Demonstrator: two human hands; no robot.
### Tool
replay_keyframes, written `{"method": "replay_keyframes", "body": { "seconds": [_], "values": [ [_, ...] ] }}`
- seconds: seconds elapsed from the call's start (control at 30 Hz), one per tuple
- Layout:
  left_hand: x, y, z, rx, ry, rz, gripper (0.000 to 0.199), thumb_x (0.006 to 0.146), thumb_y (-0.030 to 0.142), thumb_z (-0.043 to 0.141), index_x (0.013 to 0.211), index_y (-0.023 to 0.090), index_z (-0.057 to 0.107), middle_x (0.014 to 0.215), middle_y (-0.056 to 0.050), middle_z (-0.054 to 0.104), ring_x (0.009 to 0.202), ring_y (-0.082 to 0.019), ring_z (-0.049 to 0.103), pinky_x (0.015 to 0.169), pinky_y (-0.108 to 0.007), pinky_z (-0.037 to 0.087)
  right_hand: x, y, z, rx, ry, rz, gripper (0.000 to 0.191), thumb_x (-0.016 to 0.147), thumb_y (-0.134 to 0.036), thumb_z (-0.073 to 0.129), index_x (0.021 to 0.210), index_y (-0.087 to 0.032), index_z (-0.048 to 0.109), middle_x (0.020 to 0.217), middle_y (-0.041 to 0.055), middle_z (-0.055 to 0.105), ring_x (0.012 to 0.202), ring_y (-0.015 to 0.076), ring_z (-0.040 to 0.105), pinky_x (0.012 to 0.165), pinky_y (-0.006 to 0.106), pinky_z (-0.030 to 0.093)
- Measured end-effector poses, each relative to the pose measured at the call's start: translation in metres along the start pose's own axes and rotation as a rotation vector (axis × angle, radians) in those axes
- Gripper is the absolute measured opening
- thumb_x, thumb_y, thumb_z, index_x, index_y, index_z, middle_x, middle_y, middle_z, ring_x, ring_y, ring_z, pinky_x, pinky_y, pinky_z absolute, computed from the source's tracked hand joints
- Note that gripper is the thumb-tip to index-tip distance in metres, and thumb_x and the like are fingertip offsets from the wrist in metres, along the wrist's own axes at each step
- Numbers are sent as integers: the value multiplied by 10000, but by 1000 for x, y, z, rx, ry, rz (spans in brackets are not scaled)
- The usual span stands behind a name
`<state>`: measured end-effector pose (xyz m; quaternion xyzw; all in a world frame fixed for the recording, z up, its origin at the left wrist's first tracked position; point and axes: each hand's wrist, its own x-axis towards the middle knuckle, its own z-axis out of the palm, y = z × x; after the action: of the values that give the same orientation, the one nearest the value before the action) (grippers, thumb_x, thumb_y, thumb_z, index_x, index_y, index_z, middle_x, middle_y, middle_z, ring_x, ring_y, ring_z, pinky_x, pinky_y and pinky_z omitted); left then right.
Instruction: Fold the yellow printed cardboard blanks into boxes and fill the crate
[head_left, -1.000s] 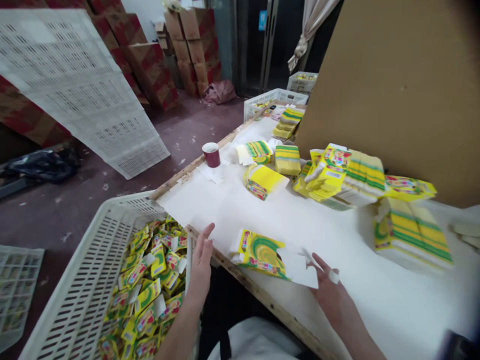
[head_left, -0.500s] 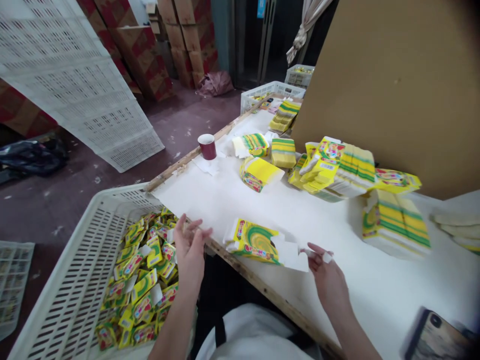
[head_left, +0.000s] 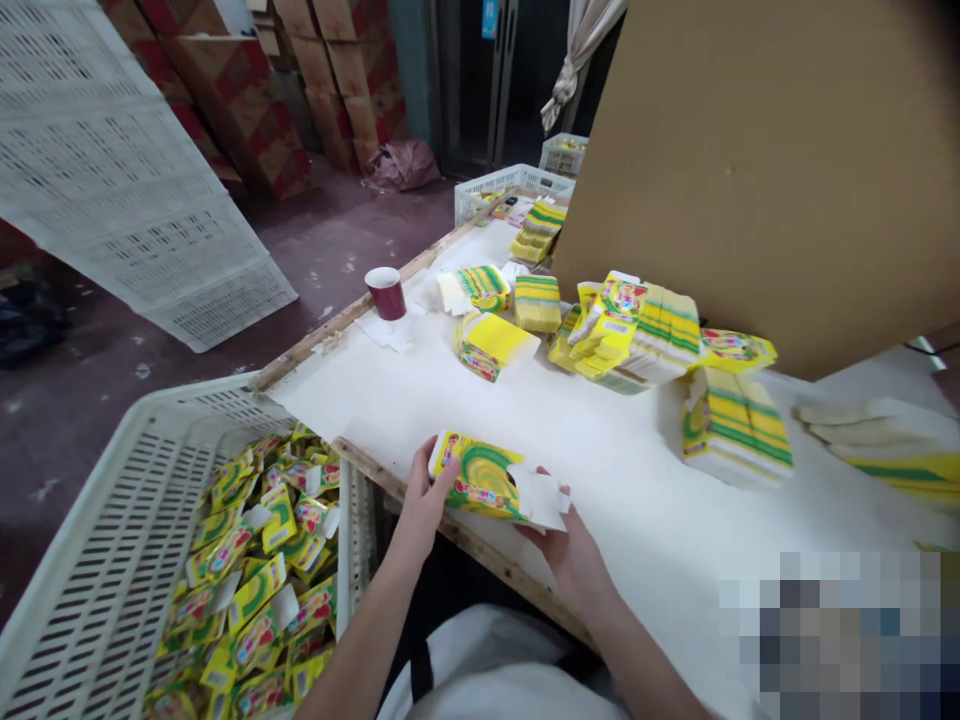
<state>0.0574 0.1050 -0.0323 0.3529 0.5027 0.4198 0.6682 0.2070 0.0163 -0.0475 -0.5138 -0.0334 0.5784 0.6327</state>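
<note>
A yellow and green printed carton with a white end flap lies between my two hands, at the near edge of the white-topped table. My left hand grips its left end, thumb on the printed face. At the flap end my right hand is closed around the carton, its fingers partly hidden underneath and behind the flap. On my left, a white plastic crate holds many small yellow cartons, several with white flaps standing out.
Stacks of flat yellow-green cartons stand along the table's far side, before a large brown board. A maroon cup stands near the left edge. Tall white crates and cardboard boxes are behind. A patch at lower right is pixelated.
My left hand has moved from above the crate's edge to the carton's left end and taken hold. My right hand has closed in on the flap end. The view has shifted rightward.
</note>
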Motion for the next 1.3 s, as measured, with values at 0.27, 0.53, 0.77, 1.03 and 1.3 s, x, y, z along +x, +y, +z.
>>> {"method": "replay_keyframes", "body": {
  "seconds": [0.27, 0.53, 0.77, 1.03, 1.3],
  "values": [
    [6, -12, 10, -113, 57, 40, 527, 763, 388, 591, 1238, 228, 427, 1154, -67, 586, 996, -185, 595, 839, -291, 484, 16, -3, 9, -70, -5, -33, 505, 677, -521, 630, 1079, -216, 595, 1116, 62, 626, 971, 252, 571, 650, 331, 525],
    [3, 5, 2, 178, 72, 193, 651, 763, 395, 607, 1337, 310, 313, 1442, -38, 321, 1310, -209, 324, 1057, -362, 300, 14, -16, -4, -122, -65, -18, 506, 735, -500, 604, 1181, -273, 529, 1195, 34, 593, 931, 209, 601, 705, 322, 509],
    [3, 11, 4, 284, -105, 416, 334, 866, 395, 439, 1119, 245, 598, 1374, -33, 430, 1307, -197, 328, 1092, -350, 239, 8, -22, 3, -99, -56, -101, 569, 735, -531, 600, 1227, -272, 485, 1204, 32, 591, 1002, 200, 576, 744, 281, 472],
    [1, 5, 2, 283, -74, 457, 312, 883, 352, 417, 1109, 232, 595, 1350, -40, 460, 1273, -195, 377, 1076, -342, 259, 5, -19, 6, -34, -16, -139, 578, 718, -559, 597, 1200, -250, 518, 1225, 53, 571, 1021, 223, 557, 742, 298, 471],
    [2, 11, 2, 317, 48, 574, 312, 868, 332, 448, 1141, 219, 552, 1340, -73, 464, 1266, -206, 387, 1072, -374, 249, 7, -22, -9, -151, -34, -223, 569, 718, -518, 613, 1213, -263, 497, 1231, 43, 538, 987, 206, 560, 723, 277, 472]
  ]
}}
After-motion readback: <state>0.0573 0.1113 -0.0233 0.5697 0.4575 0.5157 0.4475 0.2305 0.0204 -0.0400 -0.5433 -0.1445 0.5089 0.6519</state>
